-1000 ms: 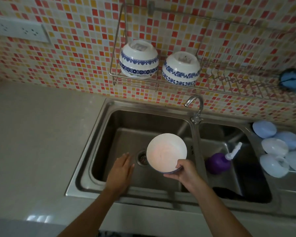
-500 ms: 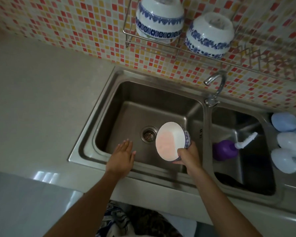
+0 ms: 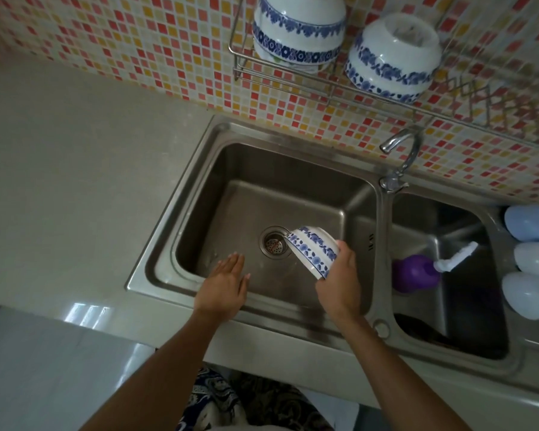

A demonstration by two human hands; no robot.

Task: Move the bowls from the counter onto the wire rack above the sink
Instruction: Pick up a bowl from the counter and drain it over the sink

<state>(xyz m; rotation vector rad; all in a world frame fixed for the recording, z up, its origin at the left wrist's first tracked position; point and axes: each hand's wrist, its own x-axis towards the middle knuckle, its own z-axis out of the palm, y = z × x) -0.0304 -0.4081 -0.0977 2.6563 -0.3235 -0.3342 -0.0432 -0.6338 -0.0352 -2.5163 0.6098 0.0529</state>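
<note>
Right hand (image 3: 339, 284) gripping a blue-patterned bowl (image 3: 312, 250), tipped mouth-down over the left basin of the sink (image 3: 181, 219), just beside the drain (image 3: 273, 242). Left hand (image 3: 224, 287) flat, fingers spread, empty, over the basin's near edge. Up on the rack (image 3: 330, 85), two matching bowls (image 3: 297, 29) upside down, side by side.

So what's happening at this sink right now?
A person holds a blue-and-white bowl in the right hand, tipped mouth-down over the left sink basin near the drain. The left hand hovers open and empty beside it. Two matching bowls already sit upside down on the wire rack above.
</note>
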